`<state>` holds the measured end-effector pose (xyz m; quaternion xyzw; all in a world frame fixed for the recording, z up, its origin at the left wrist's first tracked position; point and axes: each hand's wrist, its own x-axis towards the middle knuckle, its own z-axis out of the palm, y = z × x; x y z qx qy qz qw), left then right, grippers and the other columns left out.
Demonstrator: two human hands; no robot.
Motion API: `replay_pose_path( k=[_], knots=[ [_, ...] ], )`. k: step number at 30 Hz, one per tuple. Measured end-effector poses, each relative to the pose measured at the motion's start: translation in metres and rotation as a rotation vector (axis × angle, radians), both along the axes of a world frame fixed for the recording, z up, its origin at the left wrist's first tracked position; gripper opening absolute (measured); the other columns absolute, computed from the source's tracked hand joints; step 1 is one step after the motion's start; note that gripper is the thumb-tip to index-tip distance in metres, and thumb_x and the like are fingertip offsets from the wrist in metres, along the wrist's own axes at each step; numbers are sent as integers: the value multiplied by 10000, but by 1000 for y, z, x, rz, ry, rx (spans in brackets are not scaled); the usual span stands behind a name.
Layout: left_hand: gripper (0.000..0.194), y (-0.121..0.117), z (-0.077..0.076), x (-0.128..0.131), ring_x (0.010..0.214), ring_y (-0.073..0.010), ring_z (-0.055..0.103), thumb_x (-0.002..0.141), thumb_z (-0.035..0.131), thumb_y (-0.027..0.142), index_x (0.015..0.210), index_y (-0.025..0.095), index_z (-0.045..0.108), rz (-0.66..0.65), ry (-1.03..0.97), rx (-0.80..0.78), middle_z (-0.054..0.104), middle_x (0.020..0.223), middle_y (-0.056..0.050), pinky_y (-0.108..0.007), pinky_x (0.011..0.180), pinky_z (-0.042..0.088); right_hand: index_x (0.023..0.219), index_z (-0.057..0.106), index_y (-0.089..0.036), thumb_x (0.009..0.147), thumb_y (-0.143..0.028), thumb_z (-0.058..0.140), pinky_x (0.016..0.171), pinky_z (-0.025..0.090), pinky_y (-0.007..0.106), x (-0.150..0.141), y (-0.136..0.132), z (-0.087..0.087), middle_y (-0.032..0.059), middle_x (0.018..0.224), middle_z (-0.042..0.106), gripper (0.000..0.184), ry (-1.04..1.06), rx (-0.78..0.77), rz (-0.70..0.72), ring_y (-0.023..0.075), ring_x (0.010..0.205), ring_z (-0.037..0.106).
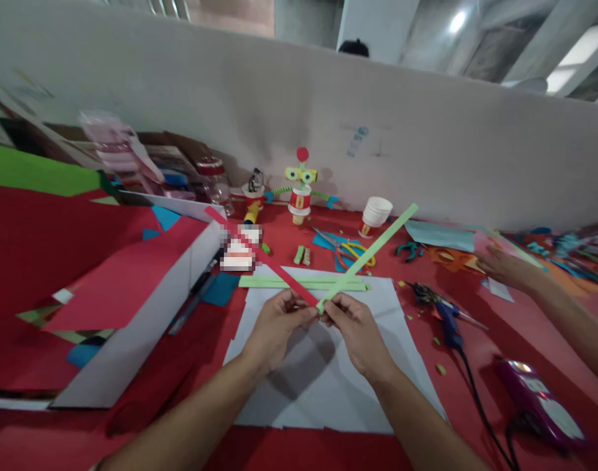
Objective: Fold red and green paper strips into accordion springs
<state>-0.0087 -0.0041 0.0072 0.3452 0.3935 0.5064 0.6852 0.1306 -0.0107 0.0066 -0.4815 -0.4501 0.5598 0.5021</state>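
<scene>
My left hand (279,327) pinches the lower end of a red paper strip (274,265), which slants up to the left. In my right hand (355,330) is the lower end of a light green paper strip (377,246), slanting up to the right. The two ends meet between my fingertips and form a V; how they are joined is partly hidden by the fingers. Below my hands lies white paper (323,392). More light green strips (260,282) lie across its far edge. Two small folded paper springs (299,254) rest just beyond it.
A paper-cup robot figure (299,201) stands by the wall, with white cups (377,212) to its right. Scissors (345,247), a blue glue gun (449,324) and a purple power box (539,402) lie rightward. Another person's hand (505,265) reaches in. Coloured paper (127,288) fills the left.
</scene>
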Motion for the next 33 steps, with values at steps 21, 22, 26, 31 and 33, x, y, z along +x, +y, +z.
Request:
replay_pose_path(
  k=[21, 22, 26, 31, 33],
  knots=[
    [42, -4, 4, 3, 647, -137, 564, 632, 703, 163, 630, 146, 664, 49, 70, 63, 637, 620, -11, -258, 648, 437, 679, 551, -185, 795, -354, 609, 591, 396, 247, 1, -3, -5, -21, 602, 539, 213, -253, 107, -1, 131, 597, 501],
    [44, -4, 5, 3, 635, -133, 558, 642, 696, 167, 624, 146, 662, 39, 93, 64, 634, 614, -10, -254, 636, 432, 675, 549, -186, 796, -351, 605, 590, 397, 247, 1, -3, -6, -21, 596, 540, 213, -264, 109, -6, 132, 593, 505],
    [63, -5, 4, 3, 606, -129, 554, 648, 697, 183, 622, 142, 658, 33, 128, 50, 637, 599, -14, -254, 612, 427, 679, 538, -190, 802, -353, 589, 588, 400, 249, 1, -3, -4, -20, 595, 541, 210, -295, 125, -7, 136, 589, 513],
    [200, -2, -2, 4, 600, -150, 590, 568, 754, 159, 748, 157, 668, 123, 21, -14, 655, 594, -2, -287, 636, 455, 696, 548, -188, 811, -364, 585, 613, 411, 249, -1, -2, -1, -16, 628, 548, 213, -248, 89, 62, 136, 619, 513],
    [180, -1, -3, 4, 593, -144, 586, 570, 756, 160, 728, 149, 671, 134, -2, 3, 661, 596, -9, -282, 626, 455, 737, 569, -186, 826, -365, 569, 639, 421, 255, -2, -2, -2, -6, 672, 573, 200, -197, 79, 83, 139, 654, 527]
  ],
)
